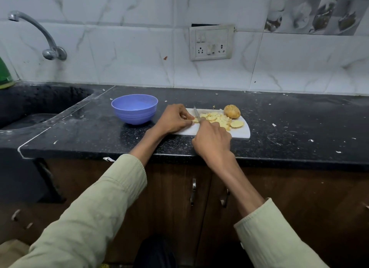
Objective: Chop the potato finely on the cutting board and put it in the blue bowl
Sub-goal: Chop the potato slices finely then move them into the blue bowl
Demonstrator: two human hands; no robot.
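A heap of pale yellow potato pieces (216, 118) lies on the middle of a white cutting board (242, 132) set on a black speckled counter (299, 127). At the board's far right corner sits an uncut potato chunk (232, 111) with its brown skin on, and just in front of it lies a single round slice (237, 124), cut face up. The person's left hand (175, 118) rests at the board's left end, its fingertips curled and pinching a small piece at the near left edge of the heap. The right hand (212, 140) is closed around the handle of a knife (196, 114), whose thin blade points away from the person and stands beside the left fingertips, its edge down among the pieces. Both arms wear pale green sleeves (95, 217). A blue bowl (134, 108) stands on the counter just left of the board, near the left hand; nothing can be made out inside it. White scraps and flecks dot the counter. Farther left is a dark sink (36, 105) under a curved metal tap (38, 35), with a green bottle (5, 73) at the frame's edge. A switch and socket plate (211, 42) hangs on the marble-patterned wall tiles behind, and brown cabinet doors (175, 197) with metal handles run below the counter.
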